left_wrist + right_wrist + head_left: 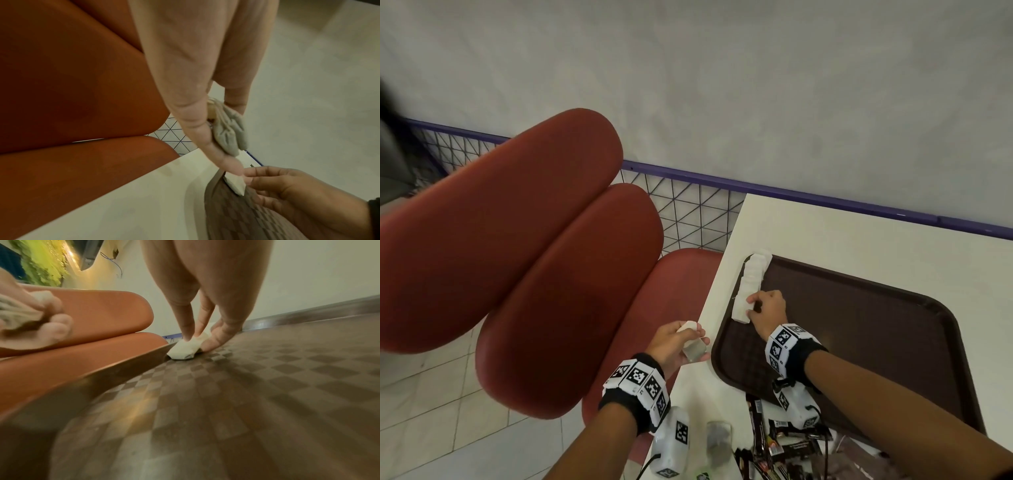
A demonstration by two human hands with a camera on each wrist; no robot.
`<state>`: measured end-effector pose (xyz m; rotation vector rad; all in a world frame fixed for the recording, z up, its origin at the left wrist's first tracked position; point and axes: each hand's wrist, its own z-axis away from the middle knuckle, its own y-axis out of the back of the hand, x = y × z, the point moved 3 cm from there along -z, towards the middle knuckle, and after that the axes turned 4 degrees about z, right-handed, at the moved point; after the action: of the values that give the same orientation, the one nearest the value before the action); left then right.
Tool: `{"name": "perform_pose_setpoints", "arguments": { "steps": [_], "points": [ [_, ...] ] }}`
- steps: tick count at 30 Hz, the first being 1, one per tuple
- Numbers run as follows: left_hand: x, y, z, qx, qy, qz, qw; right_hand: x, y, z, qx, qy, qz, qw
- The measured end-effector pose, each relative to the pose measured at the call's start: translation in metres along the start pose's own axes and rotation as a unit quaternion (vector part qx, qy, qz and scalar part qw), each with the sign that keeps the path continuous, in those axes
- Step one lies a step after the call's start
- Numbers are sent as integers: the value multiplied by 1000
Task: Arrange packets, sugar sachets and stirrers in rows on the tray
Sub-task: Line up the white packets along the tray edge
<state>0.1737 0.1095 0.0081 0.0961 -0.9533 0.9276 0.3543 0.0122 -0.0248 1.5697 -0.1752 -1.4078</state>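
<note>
Tray [859, 342]: a dark brown, checker-textured tray is set on the white table [859, 233], close to the table's left edge.
Row: a single row of white sachets [751, 281] is laid along the tray's left rim, from the far corner toward the near end; the pieces touch or overlap.
Right hand [768, 310]: the nearest sachet of the row is pinched between fingers and thumb, low on the tray floor and against the left rim; in the right wrist view it looks just set down or being straightened, which of the two cannot be told.
Left hand [674, 344]: held just left of the tray, over the table edge; a small bunch of spare sachets [693, 349] is gripped in curled fingers and thumb.
Packets [777, 442]: dark packets lie in a loose heap at the tray's near rim, partly on the table; none is seen in a row.
Stirrers: none can be made out for certain.
Other: red seats [534, 257] stand left of the tray, beyond the table edge.
Progress: judged early. One sachet row is nearly full and the bunch in the left hand is yet to be placed. The rest of the tray floor is bare, so the packet and stirrer rows appear not yet started.
</note>
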Motion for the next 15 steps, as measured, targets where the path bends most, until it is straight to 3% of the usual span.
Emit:
{"name": "perform_pose_setpoints", "arguments": {
  "steps": [3, 6, 15],
  "points": [
    [1, -3, 1, 0, -31, -12, 999, -11, 7, 16, 9, 62, 4, 998],
    [3, -8, 2, -6, -49, -12, 999, -25, 10, 34, -26, 124, -44, 991],
    [3, -34, 5, -34, -55, -78, 995, -47, 15, 61, -132, 107, -180, 969]
  ]
}}
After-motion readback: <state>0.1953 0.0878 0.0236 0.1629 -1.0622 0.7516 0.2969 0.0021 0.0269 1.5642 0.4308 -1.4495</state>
